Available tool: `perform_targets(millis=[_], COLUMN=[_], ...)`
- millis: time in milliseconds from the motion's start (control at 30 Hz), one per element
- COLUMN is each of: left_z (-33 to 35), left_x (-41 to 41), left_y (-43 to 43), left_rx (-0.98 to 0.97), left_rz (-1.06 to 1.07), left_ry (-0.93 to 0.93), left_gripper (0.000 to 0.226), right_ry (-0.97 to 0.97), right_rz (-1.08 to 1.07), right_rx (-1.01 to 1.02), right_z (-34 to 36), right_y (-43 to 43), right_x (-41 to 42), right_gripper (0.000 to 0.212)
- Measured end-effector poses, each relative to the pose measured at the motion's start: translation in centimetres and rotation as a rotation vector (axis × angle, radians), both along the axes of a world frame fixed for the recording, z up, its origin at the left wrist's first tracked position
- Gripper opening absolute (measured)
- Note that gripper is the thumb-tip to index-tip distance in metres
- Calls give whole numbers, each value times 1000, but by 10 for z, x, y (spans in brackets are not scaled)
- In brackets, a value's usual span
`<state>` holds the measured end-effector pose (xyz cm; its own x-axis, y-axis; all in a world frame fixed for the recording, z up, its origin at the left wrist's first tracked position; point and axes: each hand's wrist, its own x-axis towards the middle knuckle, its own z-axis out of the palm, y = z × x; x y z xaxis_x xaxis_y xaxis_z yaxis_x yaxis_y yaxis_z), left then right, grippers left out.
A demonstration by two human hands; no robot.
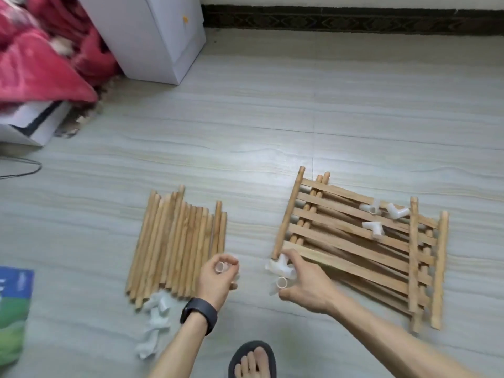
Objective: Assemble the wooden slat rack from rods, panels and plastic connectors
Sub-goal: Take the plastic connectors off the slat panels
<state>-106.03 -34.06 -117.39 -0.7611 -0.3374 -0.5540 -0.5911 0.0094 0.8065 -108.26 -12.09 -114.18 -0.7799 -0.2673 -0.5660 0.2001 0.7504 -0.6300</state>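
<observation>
Left hand curled round one white plastic connector, rod pile at its 10 o'clock. Right hand pinches a clump of connectors at 7 o'clock corner of slat panel stack. Risk: right grip looks overloaded, may drop one; loose connectors on top could roll off if stack shifts.

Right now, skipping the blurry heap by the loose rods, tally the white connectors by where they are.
Connectors lying on the slat panels: 3
Connector in the left hand: 1
Connector in the right hand: 1
Total: 5
</observation>
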Motion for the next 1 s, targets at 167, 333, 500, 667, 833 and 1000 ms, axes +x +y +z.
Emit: perform_targets(millis=[167,333,500,667,833,1000], left_z=[-3,-6,-10,-6,21,40], left_x=[96,120,116,113,63,-17], left_y=[-109,-148,-159,-168,-138,-56], left_rx=[-444,-471,-421,-756,-1018,-944], left_rz=[185,84,-94,-419,-575,-817], left_ry=[-231,-312,-297,-483,-415,-161], left_gripper=[9,18,21,8,18,20], right_ry=[-79,-223,-270,-311,-149,38], right_rz=[145,204,49,151,159,304], right_rx=[-136,-93,-126,-178,-1,452], right_z=[-18,-51,-61,-48,-24,10], right_y=[-109,-162,-184,-173,-106,2], right_x=[33,70,79,69,12,-54], right_gripper=[56,56,53,58,44,38])
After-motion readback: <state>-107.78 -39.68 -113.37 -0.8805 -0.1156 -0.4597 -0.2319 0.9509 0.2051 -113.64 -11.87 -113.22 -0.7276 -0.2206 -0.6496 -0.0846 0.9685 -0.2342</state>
